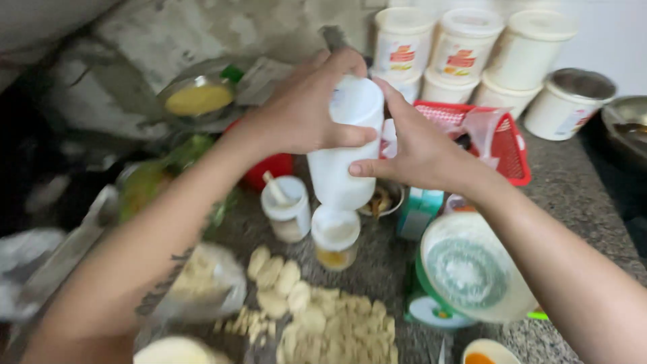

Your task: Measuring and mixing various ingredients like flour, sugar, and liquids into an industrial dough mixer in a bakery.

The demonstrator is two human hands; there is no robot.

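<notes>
Both my hands hold a tall white plastic bottle [344,162] upright above the counter. My left hand [303,111] wraps over its top and upper side. My right hand [411,148] grips its right side, fingers around the middle. Directly beneath the bottle stands a small jar with a white lid [335,236], holding something yellow. To its left is a small open jar with a stick in it [286,209].
Pale dough pieces [317,310] lie on the granite counter [579,195]. A white bowl on a green scale [472,276] sits at right. Behind are a red basket [505,141], several white lidded tubs [465,47], a yellow-filled bowl [199,98] and a metal pan [630,125].
</notes>
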